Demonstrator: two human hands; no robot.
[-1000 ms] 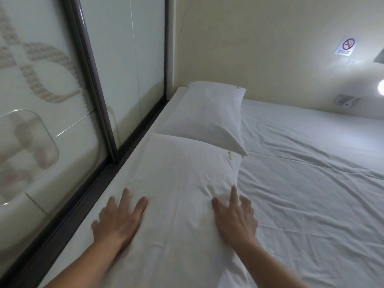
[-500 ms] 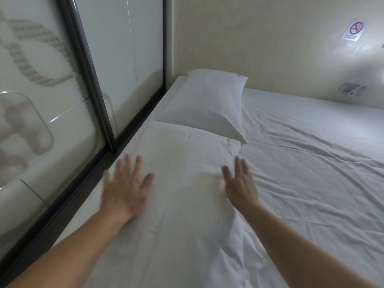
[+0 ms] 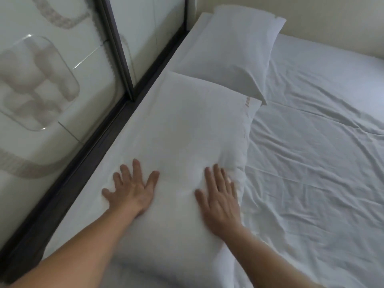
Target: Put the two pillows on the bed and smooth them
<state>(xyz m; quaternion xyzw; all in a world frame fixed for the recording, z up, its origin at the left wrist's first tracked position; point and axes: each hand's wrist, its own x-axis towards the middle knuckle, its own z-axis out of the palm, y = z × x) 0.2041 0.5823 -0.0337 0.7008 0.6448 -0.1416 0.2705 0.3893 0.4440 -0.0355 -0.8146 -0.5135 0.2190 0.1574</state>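
Observation:
Two white pillows lie end to end along the bed's left edge. The near pillow (image 3: 187, 129) is flat under both my palms. My left hand (image 3: 132, 190) presses on its left part with fingers spread. On its right part rests my right hand (image 3: 219, 198), also flat, fingers together near the pillow's right edge. The far pillow (image 3: 230, 50) lies beyond, its near corner overlapping the near pillow's far end. Neither hand holds anything.
The bed's white sheet (image 3: 322, 163) is wrinkled and fills the right side. A glass partition with a dark frame (image 3: 116, 59) runs along the left of the bed. A cream wall (image 3: 332, 17) stands behind the bed.
Both hands slid forward along the near pillow half a second ago, then came back toward me. The camera has tilted down and nearer to the bed.

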